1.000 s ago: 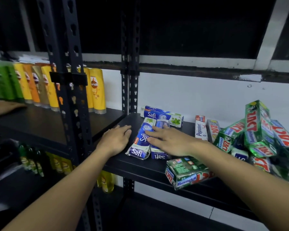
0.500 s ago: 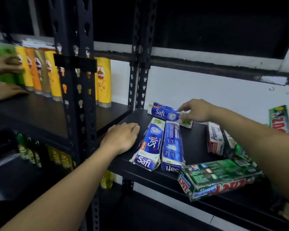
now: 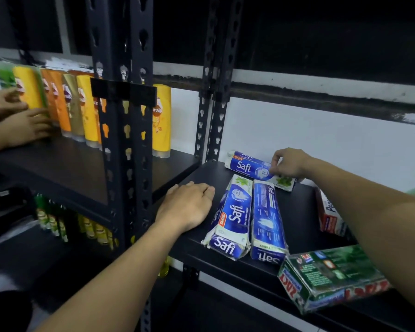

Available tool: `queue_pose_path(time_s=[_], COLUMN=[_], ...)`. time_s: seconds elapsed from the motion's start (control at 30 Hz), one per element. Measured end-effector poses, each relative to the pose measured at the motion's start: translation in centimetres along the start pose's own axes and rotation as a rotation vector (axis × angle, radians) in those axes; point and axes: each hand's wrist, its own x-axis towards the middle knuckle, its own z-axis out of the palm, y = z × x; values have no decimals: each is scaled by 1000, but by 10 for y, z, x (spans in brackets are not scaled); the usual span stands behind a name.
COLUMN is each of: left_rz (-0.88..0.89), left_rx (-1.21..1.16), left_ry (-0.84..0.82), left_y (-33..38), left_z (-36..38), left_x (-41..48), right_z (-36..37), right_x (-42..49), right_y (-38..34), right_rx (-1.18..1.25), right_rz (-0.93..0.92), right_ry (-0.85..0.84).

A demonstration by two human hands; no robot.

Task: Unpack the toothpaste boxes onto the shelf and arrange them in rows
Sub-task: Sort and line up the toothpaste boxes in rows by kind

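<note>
Two blue Safi toothpaste boxes (image 3: 233,218) (image 3: 267,221) lie side by side, lengthwise, on the black shelf (image 3: 300,212). Behind them a third Safi box (image 3: 247,165) lies crosswise by the wall. My right hand (image 3: 289,164) grips its right end with curled fingers. My left hand (image 3: 189,207) rests flat on the shelf just left of the two boxes. A green Zact box (image 3: 333,279) sits at the front edge under my right forearm. A white and red Pepsodent box (image 3: 331,216) lies to the right.
A black slotted upright (image 3: 125,140) stands left of my left hand. Beyond it, yellow and orange shampoo bottles (image 3: 82,109) line the neighbouring shelf, where another person's hands (image 3: 17,121) touch them. More bottles (image 3: 58,224) stand on the lower shelf. A white wall backs the shelf.
My right hand left the two front Safi boxes, reached back and took hold of the crosswise Safi box. My view shifted left, so the Zact pile is mostly out of frame. My left hand stayed.
</note>
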Motion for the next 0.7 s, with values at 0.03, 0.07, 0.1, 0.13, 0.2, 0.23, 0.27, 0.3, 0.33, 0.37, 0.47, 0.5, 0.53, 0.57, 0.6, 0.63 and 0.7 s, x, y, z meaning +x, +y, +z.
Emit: queue_pose_path(time_s=[0.03,0.07,0.1,0.13,0.2,0.23,0.27,0.3,0.33,0.37,0.47,0.5,0.53,0.57,0.6,0.63,0.7], left_rz=[0,0,1,2,2,2,2,1,0,-1,-4,-5,-5,-7,-8,-9,-9], left_rx=[-1,-1,1,4,8,7,7,9,12,12,7,6,5,4,4,6,7], left_ry=[-2,-4,-5,-5,-5,-6,-6,-6,-5,-5,-11,-13,-12,-10,-9,-9,-10], left_y=[0,0,0,0,0,0,0,0,0,-1,0,0,0,0,1,0,1], left_z=[0,0,0,0,0,0,0,0,1,1,0,0,0,0,0,0,0], left_x=[0,0,0,0,0,0,0,1,1,1,1,0,0,0,0,-1,-1], right_z=[1,0,-1,-3,-6,-7,-7,-5,-4,-3,-5,-8,-9,-9,-7,-4,4], right_x=[0,0,0,-1,-2,-2,-3,-3,-3,-3,-8,-10,-11,-11,-10,-8,-4], right_y=[1,2,3,4,7,8,9,8,8,6,1,2,4,8,11,13,18], right_rx=[31,59,86,115,217,282,316,316,251,134,-39,11,68,115,135,147,164], right_rz=[10,16,17,16,40,57,65,64,50,35,55,96,138,168,173,160,128], right_ry=[0,-10,-30,-56,-125,-154,-168,-159,-108,-33,32,-32,-106,-177,-216,-214,-133])
